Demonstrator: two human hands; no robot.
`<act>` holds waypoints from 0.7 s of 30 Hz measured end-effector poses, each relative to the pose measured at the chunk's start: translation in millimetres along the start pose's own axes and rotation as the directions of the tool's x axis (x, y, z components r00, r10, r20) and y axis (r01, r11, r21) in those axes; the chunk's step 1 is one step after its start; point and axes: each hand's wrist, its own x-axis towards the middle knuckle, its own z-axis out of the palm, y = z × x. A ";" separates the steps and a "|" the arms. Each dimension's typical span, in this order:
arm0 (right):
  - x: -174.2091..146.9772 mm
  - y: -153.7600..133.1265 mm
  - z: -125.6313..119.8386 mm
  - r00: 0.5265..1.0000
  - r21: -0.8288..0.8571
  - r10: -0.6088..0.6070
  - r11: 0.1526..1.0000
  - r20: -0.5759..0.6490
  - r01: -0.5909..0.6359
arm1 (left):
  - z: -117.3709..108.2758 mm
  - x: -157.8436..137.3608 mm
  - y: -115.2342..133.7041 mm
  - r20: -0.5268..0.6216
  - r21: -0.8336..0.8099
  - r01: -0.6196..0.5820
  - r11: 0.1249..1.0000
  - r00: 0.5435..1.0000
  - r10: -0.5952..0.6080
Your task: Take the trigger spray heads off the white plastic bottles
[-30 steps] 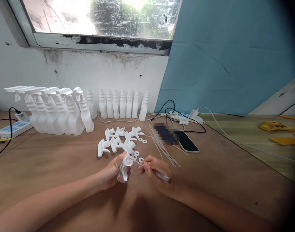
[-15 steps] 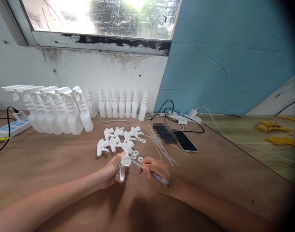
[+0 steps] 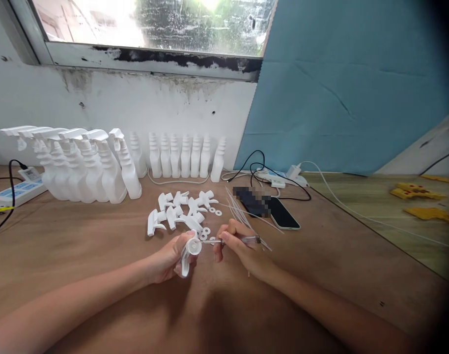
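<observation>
My left hand point(image 3: 169, 256) is closed round a white trigger spray head point(image 3: 194, 247), its round collar opening turned up toward me and its trigger pointing down. In my right hand point(image 3: 242, 250) is a small screwdriver with a clear handle point(image 3: 251, 240). Its thin metal shaft points left and the tip meets the edge of the collar; whether it reaches inside I cannot tell. Just beyond my hands lie several loose trigger spray heads point(image 3: 173, 216) and white ring washers point(image 3: 206, 231), some partly hidden by my fingers.
Thin white tubes point(image 3: 242, 216) lie beside a phone point(image 3: 284, 214) and a blurred dark object point(image 3: 250, 200). White bottles with spray heads point(image 3: 112, 172) stand at left; headless bottles point(image 3: 185, 162) line the wall. Power strips point(image 3: 18, 191) and cables sit at both sides.
My right hand has shifted up and to the right, swinging the screwdriver from a slant to nearly level. The spray head in my left hand has barely moved.
</observation>
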 end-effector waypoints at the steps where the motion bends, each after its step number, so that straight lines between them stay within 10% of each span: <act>1: 0.9 0.9 -0.3 1.000 0.038 0.028 0.999 0.002 -0.028 | -0.2 0.0 -0.2 -0.001 0.019 0.001 1.000 1.000 -0.001; 11: 9.0 13.9 -3.3 0.949 0.386 0.314 0.873 0.024 -0.299 | 0.2 1.7 -3.7 -0.086 0.136 0.027 0.990 0.996 -0.015; 21: 11.0 13.7 -10.9 0.941 0.270 0.337 0.906 0.000 -0.325 | 7.8 -5.0 -4.0 -0.209 0.196 -0.061 0.979 0.973 0.103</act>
